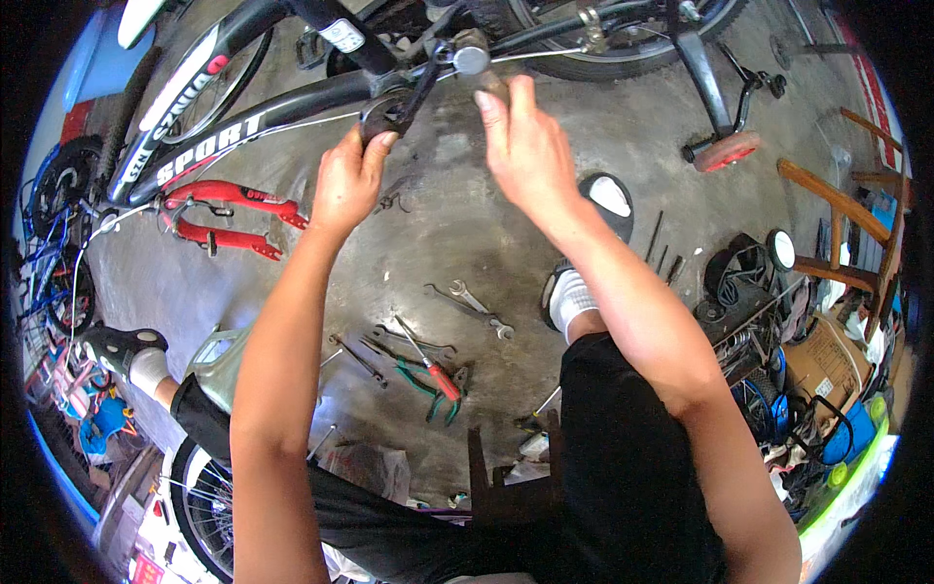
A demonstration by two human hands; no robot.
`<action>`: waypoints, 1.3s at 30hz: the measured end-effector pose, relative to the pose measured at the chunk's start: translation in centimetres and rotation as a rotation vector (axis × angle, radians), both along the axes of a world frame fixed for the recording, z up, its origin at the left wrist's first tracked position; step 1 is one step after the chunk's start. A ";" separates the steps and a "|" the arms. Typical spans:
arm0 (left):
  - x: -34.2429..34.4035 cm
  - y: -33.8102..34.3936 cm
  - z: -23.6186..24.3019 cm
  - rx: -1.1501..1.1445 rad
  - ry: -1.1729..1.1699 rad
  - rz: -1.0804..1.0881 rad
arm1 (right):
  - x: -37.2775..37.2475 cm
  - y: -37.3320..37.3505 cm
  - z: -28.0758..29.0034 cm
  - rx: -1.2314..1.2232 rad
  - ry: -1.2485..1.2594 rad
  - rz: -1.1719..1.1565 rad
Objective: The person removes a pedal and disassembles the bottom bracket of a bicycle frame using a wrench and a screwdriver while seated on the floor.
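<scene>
A black bicycle frame (302, 97) with white lettering lies across the far side. My left hand (350, 180) is closed at its lower joint, thumb and fingers around a dark metal piece with a rounded end (381, 115). A dark bar (420, 92) slants up from there; whether it is part of that piece I cannot tell. To its right, my right hand (530, 151) grips the short handle of a hammer, whose round metal head (472, 56) is up beside the bar. Whether the head touches anything is unclear.
On the concrete floor lie a red fork (238, 195), spanners (477, 310), a red-handled screwdriver (445, 382) and green-handled pliers (413, 375). A wooden stool (837, 219), a cardboard box (827, 360) and piled parts stand right. A kickstand-like arm with a small wheel (728, 153) juts down.
</scene>
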State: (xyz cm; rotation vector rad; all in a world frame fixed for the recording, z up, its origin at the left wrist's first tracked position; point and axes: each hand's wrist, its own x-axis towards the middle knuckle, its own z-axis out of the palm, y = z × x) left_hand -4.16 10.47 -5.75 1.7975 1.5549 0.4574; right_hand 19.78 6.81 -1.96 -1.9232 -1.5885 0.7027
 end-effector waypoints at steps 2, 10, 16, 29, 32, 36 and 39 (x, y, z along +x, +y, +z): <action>0.2 -0.1 0.1 0.036 -0.009 -0.013 | -0.7 -0.2 0.4 -0.034 0.101 -0.044; 0.6 -0.5 0.2 -0.015 -0.093 0.023 | -0.1 -0.2 -1.2 0.047 0.102 0.037; 0.6 -0.6 0.5 0.057 -0.016 0.000 | 0.7 0.0 -1.1 0.024 0.014 0.094; 0.9 -1.2 -0.5 0.187 0.037 -0.036 | 0.5 -0.3 -1.3 0.006 0.059 0.080; 1.1 -1.1 -0.3 0.154 0.020 -0.061 | 0.8 -0.5 -1.3 0.024 0.069 0.079; 0.7 -1.2 -0.6 0.164 0.053 -0.105 | 1.1 -0.8 -1.5 -0.017 0.091 0.083; 0.8 -1.3 -0.3 0.082 0.094 -0.074 | 1.0 -0.8 -1.9 0.028 0.090 0.083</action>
